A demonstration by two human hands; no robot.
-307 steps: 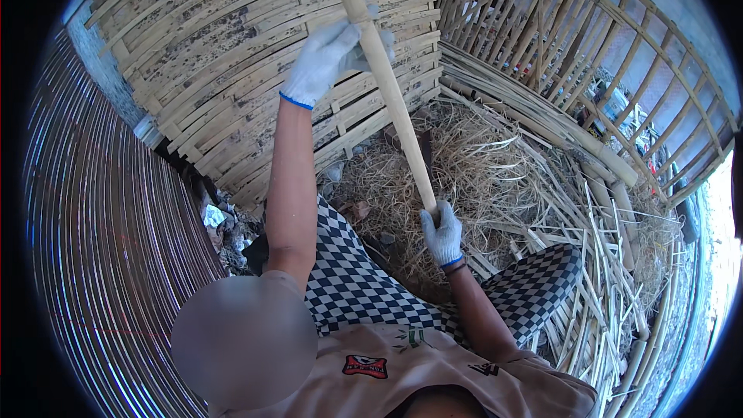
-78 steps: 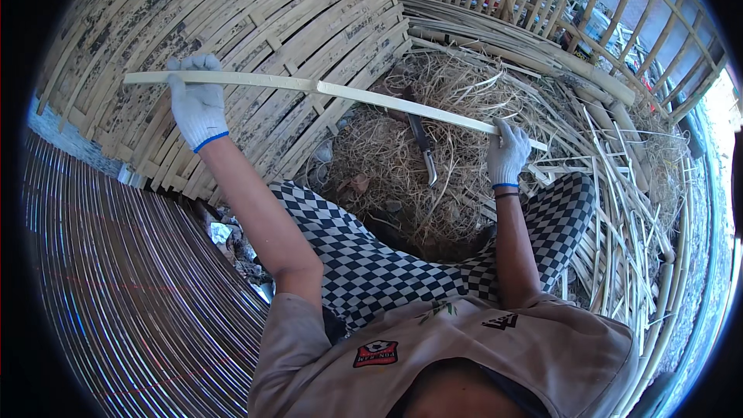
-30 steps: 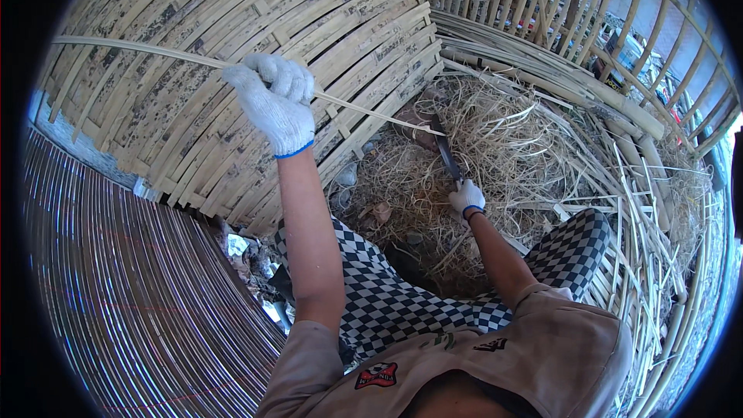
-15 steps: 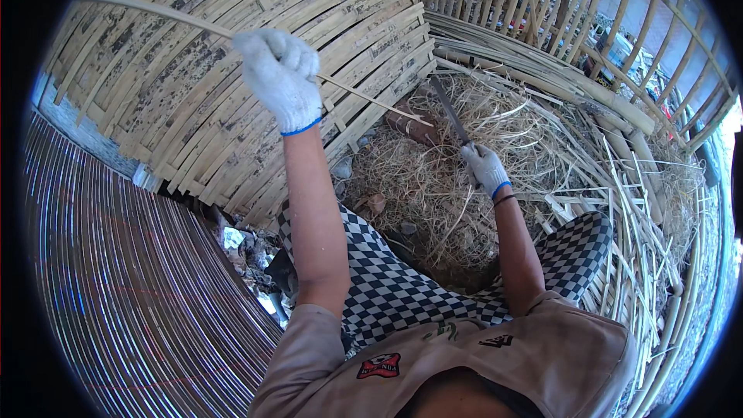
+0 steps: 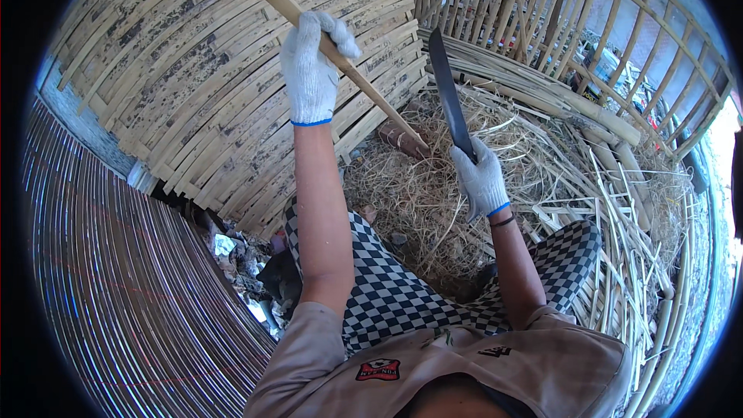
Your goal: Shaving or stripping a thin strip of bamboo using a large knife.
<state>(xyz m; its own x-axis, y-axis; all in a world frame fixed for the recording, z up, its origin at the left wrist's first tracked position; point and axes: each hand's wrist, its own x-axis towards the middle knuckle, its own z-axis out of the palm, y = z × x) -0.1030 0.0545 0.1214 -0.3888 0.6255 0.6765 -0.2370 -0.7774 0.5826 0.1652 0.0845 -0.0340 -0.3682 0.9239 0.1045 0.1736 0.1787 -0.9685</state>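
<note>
My left hand (image 5: 313,73), in a white knit glove, is closed round a long bamboo strip (image 5: 371,93). The strip slants from the upper left down to a brown wooden block (image 5: 401,142), where its lower end meets or nearly meets the block. My right hand (image 5: 481,178), gloved the same way, grips a long dark-bladed machete (image 5: 447,93). Its blade points up and away, to the right of the strip and apart from it. The machete's handle is mostly hidden in my fist. Under both lies a heap of thin bamboo shavings (image 5: 426,201).
A woven bamboo panel (image 5: 178,70) stands at the left and back. Behind the heap rises a bamboo slat fence (image 5: 619,39). Bamboo poles and split strips (image 5: 619,240) lie at the right. A ribbed dark sheet (image 5: 131,279) fills the lower left. My checkered legs flank the heap.
My left hand has shifted right and up, and the strip now slants more steeply, its broad side showing. The machete has risen, its blade more upright and turned flat to view.
</note>
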